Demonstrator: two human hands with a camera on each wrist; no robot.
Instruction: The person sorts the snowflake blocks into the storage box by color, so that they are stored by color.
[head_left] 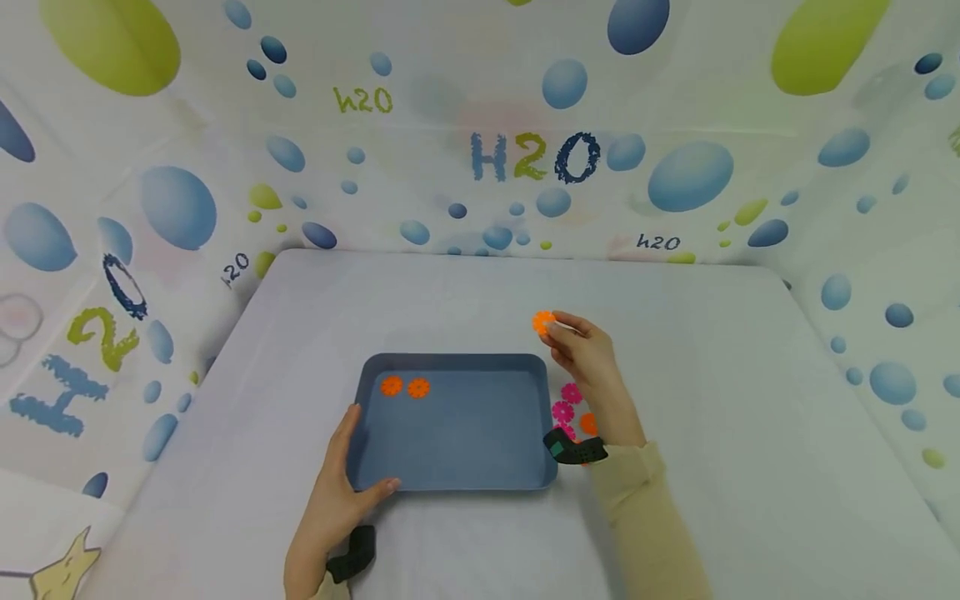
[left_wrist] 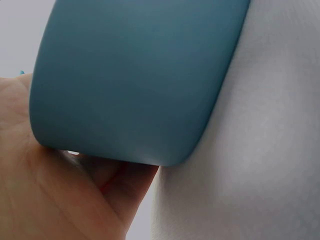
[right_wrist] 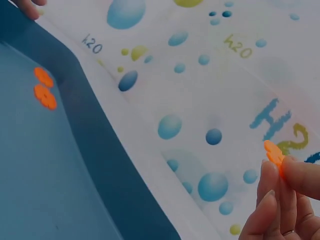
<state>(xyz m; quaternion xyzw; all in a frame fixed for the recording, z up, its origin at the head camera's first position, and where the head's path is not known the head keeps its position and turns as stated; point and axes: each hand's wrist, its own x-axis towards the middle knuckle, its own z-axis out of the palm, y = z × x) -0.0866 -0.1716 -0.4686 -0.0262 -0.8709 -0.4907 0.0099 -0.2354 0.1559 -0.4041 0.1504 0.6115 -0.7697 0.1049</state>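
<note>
In the head view a blue-grey tray (head_left: 454, 433) lies on the white table. My left hand (head_left: 341, 483) grips its near left corner, thumb over the front rim and fingers along the left side. Close up in the left wrist view, the tray's outer wall (left_wrist: 135, 90) sits against the palm. Above the tray's far right corner, my right hand (head_left: 588, 354) pinches an orange flower-shaped disc (head_left: 543, 323) between thumb and fingers; it also shows in the right wrist view (right_wrist: 273, 152). Two similar orange discs (head_left: 418, 388) lie side by side inside the tray, near its far left corner.
Right of the tray, several pink flower-shaped discs (head_left: 562, 412) and orange ones (head_left: 588, 424) lie on the table (head_left: 720, 400), partly hidden under the right wrist. Behind the table hangs a white cloth (head_left: 450, 83) printed with blue and green drops.
</note>
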